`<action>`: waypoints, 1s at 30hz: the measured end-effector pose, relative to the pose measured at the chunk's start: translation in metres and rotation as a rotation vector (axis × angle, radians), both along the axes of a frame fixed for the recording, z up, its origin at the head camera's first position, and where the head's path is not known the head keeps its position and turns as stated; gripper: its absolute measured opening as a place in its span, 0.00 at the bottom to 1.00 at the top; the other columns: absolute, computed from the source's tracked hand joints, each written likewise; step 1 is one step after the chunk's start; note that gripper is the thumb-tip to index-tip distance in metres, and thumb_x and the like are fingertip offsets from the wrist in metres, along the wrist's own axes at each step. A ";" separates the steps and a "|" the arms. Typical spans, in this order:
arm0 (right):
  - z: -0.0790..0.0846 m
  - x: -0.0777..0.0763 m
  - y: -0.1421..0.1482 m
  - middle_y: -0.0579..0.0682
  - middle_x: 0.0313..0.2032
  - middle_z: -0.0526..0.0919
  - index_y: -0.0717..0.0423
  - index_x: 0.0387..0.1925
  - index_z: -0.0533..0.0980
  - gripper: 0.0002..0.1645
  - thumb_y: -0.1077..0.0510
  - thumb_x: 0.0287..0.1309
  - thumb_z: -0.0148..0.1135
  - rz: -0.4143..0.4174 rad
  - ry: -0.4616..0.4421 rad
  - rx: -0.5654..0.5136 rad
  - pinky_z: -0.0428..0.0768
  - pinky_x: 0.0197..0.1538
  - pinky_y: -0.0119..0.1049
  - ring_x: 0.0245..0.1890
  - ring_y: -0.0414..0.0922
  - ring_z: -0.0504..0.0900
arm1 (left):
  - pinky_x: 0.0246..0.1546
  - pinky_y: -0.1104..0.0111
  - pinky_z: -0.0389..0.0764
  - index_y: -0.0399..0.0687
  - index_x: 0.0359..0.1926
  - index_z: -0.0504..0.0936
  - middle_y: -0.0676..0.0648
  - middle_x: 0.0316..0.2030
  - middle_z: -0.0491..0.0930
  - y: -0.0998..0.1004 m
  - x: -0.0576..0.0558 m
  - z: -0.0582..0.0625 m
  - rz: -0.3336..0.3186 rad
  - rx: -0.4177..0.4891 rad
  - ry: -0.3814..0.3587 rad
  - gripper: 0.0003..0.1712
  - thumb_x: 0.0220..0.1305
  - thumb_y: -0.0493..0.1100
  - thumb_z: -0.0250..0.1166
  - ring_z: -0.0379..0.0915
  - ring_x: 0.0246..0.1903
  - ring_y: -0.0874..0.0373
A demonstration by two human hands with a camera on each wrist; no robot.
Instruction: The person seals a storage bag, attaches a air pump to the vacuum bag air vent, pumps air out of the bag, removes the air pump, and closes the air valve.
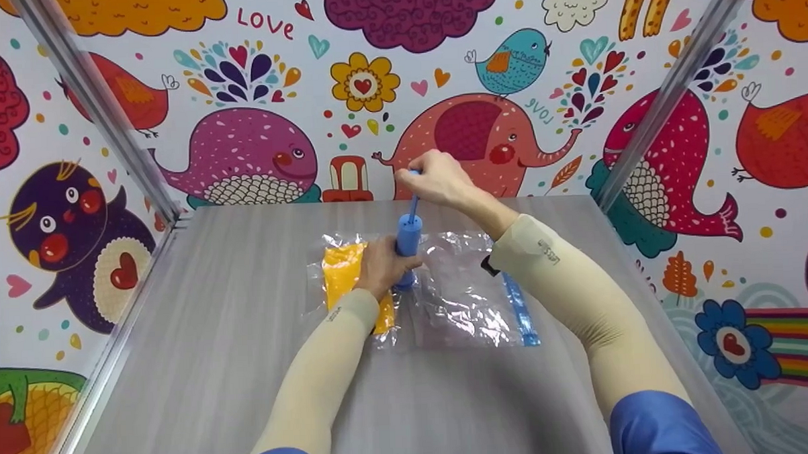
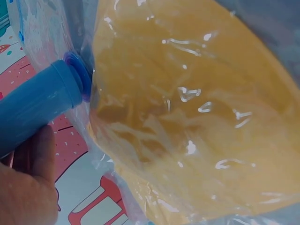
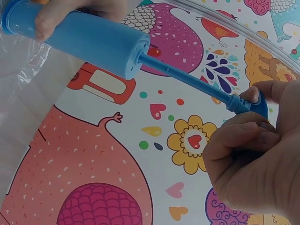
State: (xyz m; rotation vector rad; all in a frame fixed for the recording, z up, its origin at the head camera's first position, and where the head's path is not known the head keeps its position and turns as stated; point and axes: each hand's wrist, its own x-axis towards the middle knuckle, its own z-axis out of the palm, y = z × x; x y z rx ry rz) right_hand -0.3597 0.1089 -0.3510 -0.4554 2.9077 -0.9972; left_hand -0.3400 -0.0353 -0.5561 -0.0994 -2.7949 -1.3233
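Poss. seal loss on clear plastic (image 1: 465, 285) if tilted.
Gripping pump barrel (image 1: 409, 233) w/ L hand (image 1: 382, 265), handle (image 3: 241, 106) w/ R hand (image 1: 442, 177).

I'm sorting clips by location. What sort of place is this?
Probably a small purpose-built booth or workstation, though the wider room is out of view. Cartoon-printed walls enclose a grey tabletop at the back and both sides, with metal posts at the corners.
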 end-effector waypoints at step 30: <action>-0.057 -0.005 -0.006 0.39 0.18 0.66 0.43 0.18 0.70 0.28 0.42 0.77 0.60 0.086 -0.013 0.113 0.62 0.25 0.33 0.22 0.39 0.67 | 0.56 0.53 0.95 0.42 0.56 0.92 0.42 0.49 0.96 0.001 -0.003 0.001 -0.020 -0.035 0.035 0.27 0.64 0.54 0.84 0.96 0.47 0.47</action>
